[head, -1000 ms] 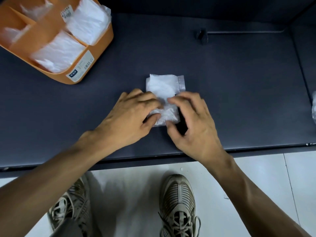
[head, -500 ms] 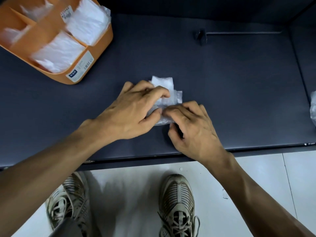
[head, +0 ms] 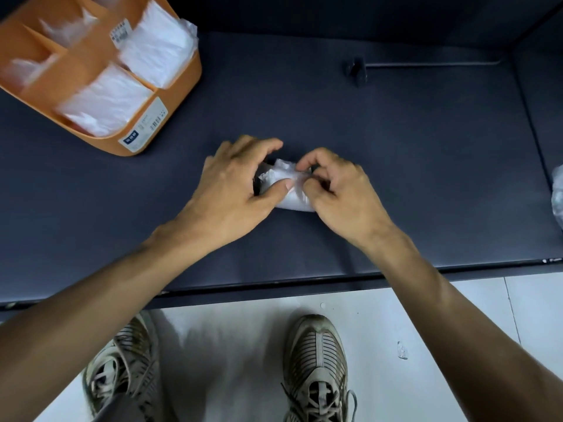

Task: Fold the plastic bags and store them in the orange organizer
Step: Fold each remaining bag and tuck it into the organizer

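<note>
A small folded white plastic bag (head: pixel 288 185) lies at the middle of the dark table, bunched into a compact wad. My left hand (head: pixel 234 190) grips its left side, thumb pressed on top. My right hand (head: pixel 338 193) pinches its right end with curled fingers. Most of the bag is hidden between the two hands. The orange organizer (head: pixel 182 86) stands at the far left, its compartments holding several folded white bags (head: pixel 155 44).
The dark table (head: pixel 411 162) has a front edge running across the frame below my forearms. A black metal rod with a bracket (head: pixel 356 70) lies at the back right. More clear plastic (head: pixel 558 196) shows at the right edge. My shoes stand on the white floor.
The bag went from a flat rectangle to a tight wad. Both hands closed in on it and moved slightly away from the table's front edge, fingers curling round its ends.
</note>
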A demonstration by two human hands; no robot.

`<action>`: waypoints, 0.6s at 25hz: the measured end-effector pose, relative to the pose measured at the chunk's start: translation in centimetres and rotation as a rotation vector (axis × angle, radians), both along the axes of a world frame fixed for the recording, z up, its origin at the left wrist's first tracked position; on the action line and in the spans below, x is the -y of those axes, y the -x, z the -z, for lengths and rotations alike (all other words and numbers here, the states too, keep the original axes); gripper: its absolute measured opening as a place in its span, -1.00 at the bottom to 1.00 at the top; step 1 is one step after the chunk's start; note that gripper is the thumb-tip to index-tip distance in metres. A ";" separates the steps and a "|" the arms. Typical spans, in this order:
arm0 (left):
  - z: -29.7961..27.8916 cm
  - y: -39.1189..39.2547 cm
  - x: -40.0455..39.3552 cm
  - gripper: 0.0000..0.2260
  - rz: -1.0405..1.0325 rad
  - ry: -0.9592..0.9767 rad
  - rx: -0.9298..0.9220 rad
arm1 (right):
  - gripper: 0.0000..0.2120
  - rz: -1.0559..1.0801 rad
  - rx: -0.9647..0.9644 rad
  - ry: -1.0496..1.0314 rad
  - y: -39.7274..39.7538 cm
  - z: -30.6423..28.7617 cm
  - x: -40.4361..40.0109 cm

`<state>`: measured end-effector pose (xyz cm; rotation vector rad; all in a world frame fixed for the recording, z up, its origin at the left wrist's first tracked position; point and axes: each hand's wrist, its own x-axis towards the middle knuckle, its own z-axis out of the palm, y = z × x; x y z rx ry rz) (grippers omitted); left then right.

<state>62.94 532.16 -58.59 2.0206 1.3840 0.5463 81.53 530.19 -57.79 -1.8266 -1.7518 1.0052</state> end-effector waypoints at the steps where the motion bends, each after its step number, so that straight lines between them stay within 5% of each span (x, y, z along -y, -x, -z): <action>1: 0.0 -0.1 -0.2 -0.56 0.009 0.049 -0.070 | -0.82 0.011 0.000 0.010 0.1 -0.1 -0.3; 5: -0.5 0.0 -0.5 -0.96 -0.128 0.275 0.217 | -0.72 0.296 -0.172 0.021 0.2 -0.9 0.4; 8: -1.5 0.1 0.0 -0.93 -0.197 0.340 0.360 | -0.75 0.385 -0.520 0.306 0.7 -2.1 1.0; 10: -2.8 0.5 0.2 -0.98 -0.169 0.291 0.389 | -0.88 0.368 -0.573 0.308 1.2 -2.3 1.1; 12: -3.4 2.2 0.0 -0.87 -0.197 -0.001 0.264 | -0.88 0.435 -0.561 0.231 1.5 -2.1 1.1; 15: -2.9 7.1 -1.5 -0.74 -0.360 -0.588 -0.366 | -0.94 0.496 -0.553 0.192 1.4 -2.3 0.9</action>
